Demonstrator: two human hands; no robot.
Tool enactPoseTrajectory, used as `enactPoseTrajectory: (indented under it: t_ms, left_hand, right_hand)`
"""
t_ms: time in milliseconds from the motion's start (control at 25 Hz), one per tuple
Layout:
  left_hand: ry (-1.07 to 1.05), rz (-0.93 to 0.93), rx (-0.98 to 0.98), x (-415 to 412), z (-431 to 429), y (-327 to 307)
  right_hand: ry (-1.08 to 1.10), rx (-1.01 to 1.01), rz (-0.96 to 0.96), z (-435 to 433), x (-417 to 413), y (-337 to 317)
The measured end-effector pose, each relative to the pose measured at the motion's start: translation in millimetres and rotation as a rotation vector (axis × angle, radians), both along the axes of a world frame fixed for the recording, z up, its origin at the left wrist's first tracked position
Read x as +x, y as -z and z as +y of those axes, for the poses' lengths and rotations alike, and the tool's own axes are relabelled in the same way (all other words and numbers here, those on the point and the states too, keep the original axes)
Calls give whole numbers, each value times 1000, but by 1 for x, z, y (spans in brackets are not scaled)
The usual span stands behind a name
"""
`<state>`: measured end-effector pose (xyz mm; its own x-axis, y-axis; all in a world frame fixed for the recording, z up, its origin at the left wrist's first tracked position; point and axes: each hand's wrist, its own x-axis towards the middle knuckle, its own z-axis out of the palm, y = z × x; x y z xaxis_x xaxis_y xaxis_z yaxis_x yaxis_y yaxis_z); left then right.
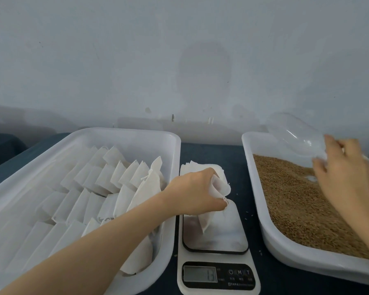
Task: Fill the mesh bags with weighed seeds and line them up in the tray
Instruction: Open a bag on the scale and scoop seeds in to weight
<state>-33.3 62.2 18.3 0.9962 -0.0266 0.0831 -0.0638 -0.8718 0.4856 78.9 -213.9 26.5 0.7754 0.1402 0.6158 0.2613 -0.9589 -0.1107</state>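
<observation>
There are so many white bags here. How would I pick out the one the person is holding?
Find the kitchen scale between the bag tray and the seed tray. Over its platform the left hand grips one mesh bag. Unlike the lined-up bags, it is held up, outside any tray.

Seed-packing workbench, digital scale (222, 239), seed tray (285, 255), bare wall (179, 60)

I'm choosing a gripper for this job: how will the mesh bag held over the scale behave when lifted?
Probably floppy: the mesh bag creases and sags below the left hand gripping it. Likely very light, since it hangs flat and looks empty. It is bunched at the fingers, so its mouth may close unless held apart.
</observation>
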Motion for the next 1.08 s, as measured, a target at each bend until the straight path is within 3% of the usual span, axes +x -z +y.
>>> enactPoseTrajectory:
  t_ms: [80, 200, 320, 680, 1080]
  left_hand:
    - [-6, 1, -11, 0, 0, 0]
    - [-8, 35, -33, -2, 1, -2]
    - [-18, 50, -27, -3, 1, -1]
    - [-16, 69, -40, -4, 1, -2]
    - [-4, 65, -15, -3, 1, -1]
  right_hand:
    - [127, 63, 191, -4, 2, 11]
    - [243, -40, 263, -1, -6, 13]
    - [216, -126, 408, 0, -13, 19]
    - [91, -120, 797, 8, -15, 26]
    - [-70, -2, 840, 18, -23, 20]
